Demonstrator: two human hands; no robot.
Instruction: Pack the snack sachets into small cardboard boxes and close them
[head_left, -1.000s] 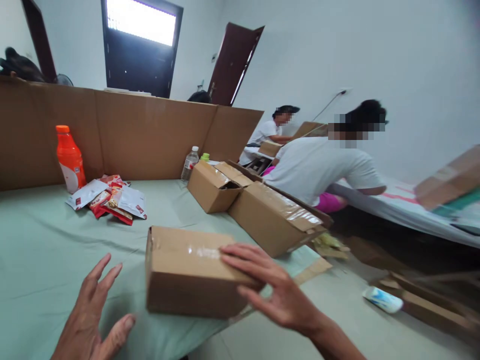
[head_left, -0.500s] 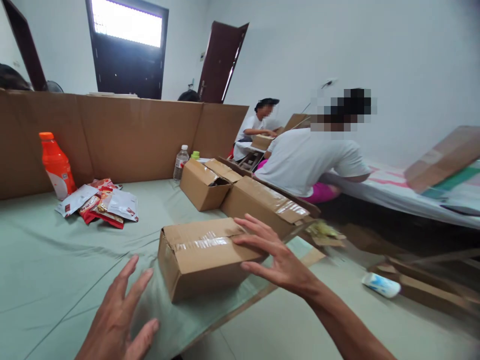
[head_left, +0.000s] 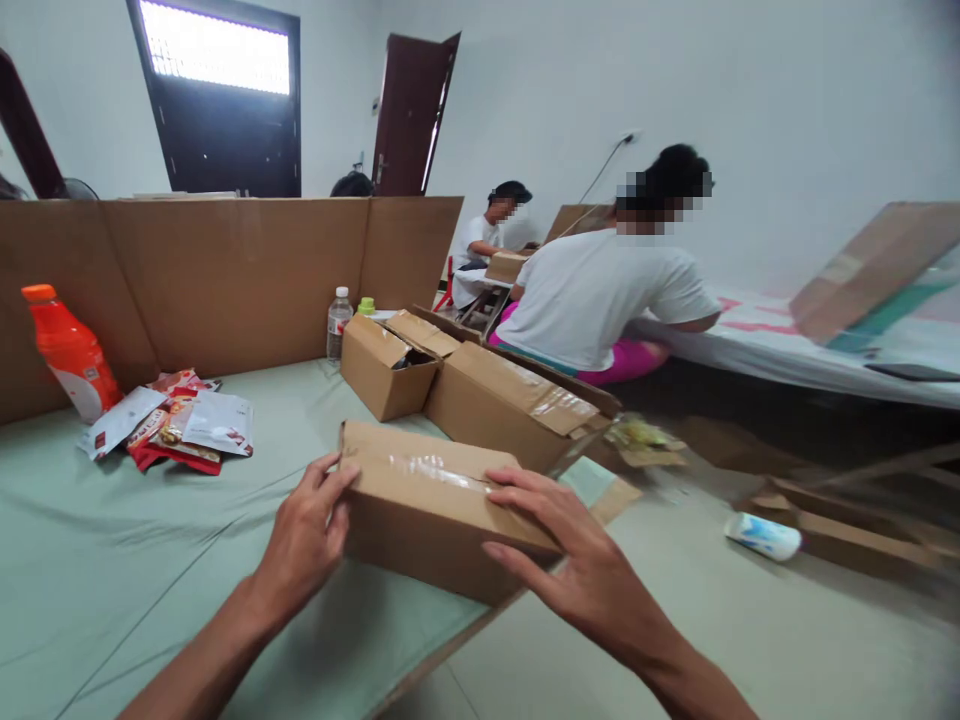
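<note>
A taped cardboard box (head_left: 442,510) lies at the near edge of the cloth-covered table, a strip of clear tape along its top. My left hand (head_left: 311,520) grips its left end, fingertips at the top corner and thumb against the side. Around the right end is my right hand (head_left: 559,535), with its fingers over the top and the thumb at the front face. Just behind stand a second taped box (head_left: 510,400) and a smaller box (head_left: 386,370) with a partly open top that shows something dark inside.
On the left are an orange bottle (head_left: 71,355) and several snack packets (head_left: 176,425). A clear bottle (head_left: 339,325) stands by the cardboard screen (head_left: 247,290). A person in a white shirt (head_left: 600,300) sits at the right. A white-blue roll (head_left: 765,537) and an open carton (head_left: 855,535) lie on the floor.
My left hand has come up from beside the box and taken hold of its left end. The box has turned slightly. My right hand stays at the right end. The view has shifted a little.
</note>
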